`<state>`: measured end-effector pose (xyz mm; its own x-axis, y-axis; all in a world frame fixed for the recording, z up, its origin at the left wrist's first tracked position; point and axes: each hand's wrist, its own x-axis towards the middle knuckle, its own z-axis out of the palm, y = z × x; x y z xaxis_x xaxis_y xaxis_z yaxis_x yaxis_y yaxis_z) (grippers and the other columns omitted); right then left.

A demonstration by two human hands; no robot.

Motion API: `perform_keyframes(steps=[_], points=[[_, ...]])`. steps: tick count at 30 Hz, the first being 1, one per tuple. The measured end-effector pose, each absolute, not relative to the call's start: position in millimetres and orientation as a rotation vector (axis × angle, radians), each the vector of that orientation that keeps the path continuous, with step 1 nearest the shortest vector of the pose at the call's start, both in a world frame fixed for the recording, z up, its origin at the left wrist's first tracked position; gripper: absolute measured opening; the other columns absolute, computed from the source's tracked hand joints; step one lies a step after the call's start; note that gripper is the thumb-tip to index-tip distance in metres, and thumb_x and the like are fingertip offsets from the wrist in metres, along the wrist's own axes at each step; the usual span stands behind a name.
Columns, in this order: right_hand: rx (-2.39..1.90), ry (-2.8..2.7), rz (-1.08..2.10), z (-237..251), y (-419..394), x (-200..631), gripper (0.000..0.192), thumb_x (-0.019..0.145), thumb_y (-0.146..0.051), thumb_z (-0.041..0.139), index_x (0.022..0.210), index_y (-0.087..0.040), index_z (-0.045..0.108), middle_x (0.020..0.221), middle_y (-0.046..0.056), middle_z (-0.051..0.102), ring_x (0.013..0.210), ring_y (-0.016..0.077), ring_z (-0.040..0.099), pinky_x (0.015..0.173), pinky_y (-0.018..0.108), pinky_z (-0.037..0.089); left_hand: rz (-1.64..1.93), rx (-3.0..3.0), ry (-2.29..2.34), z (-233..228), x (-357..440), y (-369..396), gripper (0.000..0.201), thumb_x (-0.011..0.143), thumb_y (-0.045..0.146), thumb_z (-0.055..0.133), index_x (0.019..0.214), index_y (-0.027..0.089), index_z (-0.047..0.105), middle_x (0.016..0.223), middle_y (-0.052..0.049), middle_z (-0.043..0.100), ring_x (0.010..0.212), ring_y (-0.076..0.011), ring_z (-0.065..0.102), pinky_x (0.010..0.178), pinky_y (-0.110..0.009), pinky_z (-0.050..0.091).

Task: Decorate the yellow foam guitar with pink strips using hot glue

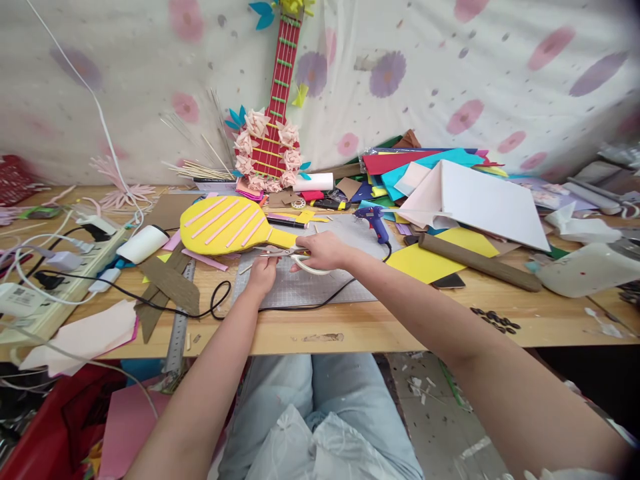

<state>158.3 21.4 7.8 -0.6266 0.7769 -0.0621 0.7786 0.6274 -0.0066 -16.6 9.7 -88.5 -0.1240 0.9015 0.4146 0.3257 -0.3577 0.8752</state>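
My right hand (325,252) is closed on the white handles of a pair of scissors (314,270), whose metal blades point left. My left hand (262,275) is pinched right by the blades; what lies between its fingers is too small to make out. Just behind both hands lies a yellow racket-shaped piece (225,225) with slanting pale pink strips across its face, its narrow handle reaching toward my right hand. Beneath my hands is a grey cutting mat (320,290).
A blue glue gun (374,223) stands right of my hands, its black cord crossing the mat. Behind rises a red flower-trimmed guitar model (273,143). A power strip (65,283) and steel ruler (177,330) lie left; coloured sheets (435,257) and a brown strip (477,262) right.
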Motion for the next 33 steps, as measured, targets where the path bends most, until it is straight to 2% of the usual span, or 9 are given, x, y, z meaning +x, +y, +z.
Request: perform_keyframes(steps=[9, 15, 21, 28, 33], points=[[1.281, 2.770, -0.138, 7, 23, 161, 0.057, 0.073, -0.073, 0.037, 0.094, -0.024, 0.055, 0.093, 0.008, 0.067, 0.085, 0.0240, 0.061, 0.059, 0.028, 0.032, 1.375, 1.746, 1.308, -83, -20, 5, 0.023, 0.082, 0.035, 0.044, 0.064, 0.021, 0.048, 0.058, 0.000, 0.046, 0.060, -0.0153, 0.045, 0.061, -0.027, 0.035], [1.255, 2.769, -0.217, 4, 24, 164, 0.059, 0.072, -0.074, 0.036, 0.096, -0.023, 0.055, 0.092, 0.007, 0.067, 0.084, 0.0234, 0.061, 0.059, 0.027, 0.032, 1.343, 1.865, 1.358, -78, -19, 2, 0.023, 0.083, 0.032, 0.041, 0.064, 0.021, 0.046, 0.062, -0.001, 0.050, 0.063, -0.0157, 0.048, 0.062, -0.028, 0.036], [1.299, 2.782, -0.084, 5, 22, 160, 0.058, 0.074, -0.073, 0.035, 0.095, -0.023, 0.055, 0.091, 0.009, 0.068, 0.083, 0.0243, 0.061, 0.058, 0.028, 0.031, 1.364, 1.874, 1.392, -78, -19, 2, 0.021, 0.082, 0.027, 0.042, 0.063, 0.021, 0.047, 0.058, 0.000, 0.049, 0.062, -0.0162, 0.049, 0.064, -0.028, 0.037], [1.330, 2.787, -0.008, 3, 25, 161, 0.057, 0.076, -0.071, 0.034, 0.094, -0.022, 0.058, 0.090, 0.010, 0.067, 0.086, 0.0243, 0.061, 0.063, 0.028, 0.032, 1.334, 1.808, 1.395, -79, -19, 1, 0.025, 0.084, 0.034, 0.041, 0.064, 0.021, 0.045, 0.054, 0.001, 0.044, 0.054, -0.0140, 0.042, 0.056, -0.027, 0.032], [1.441, 2.856, -0.064, 2, 34, 168, 0.056, 0.077, -0.070, 0.035, 0.093, -0.021, 0.057, 0.090, 0.008, 0.067, 0.083, 0.0224, 0.060, 0.061, 0.027, 0.033, 1.391, 1.743, 1.370, -80, -17, 3, 0.029, 0.085, 0.038, 0.040, 0.064, 0.019, 0.047, 0.057, 0.001, 0.045, 0.054, -0.0118, 0.042, 0.056, -0.025, 0.033]])
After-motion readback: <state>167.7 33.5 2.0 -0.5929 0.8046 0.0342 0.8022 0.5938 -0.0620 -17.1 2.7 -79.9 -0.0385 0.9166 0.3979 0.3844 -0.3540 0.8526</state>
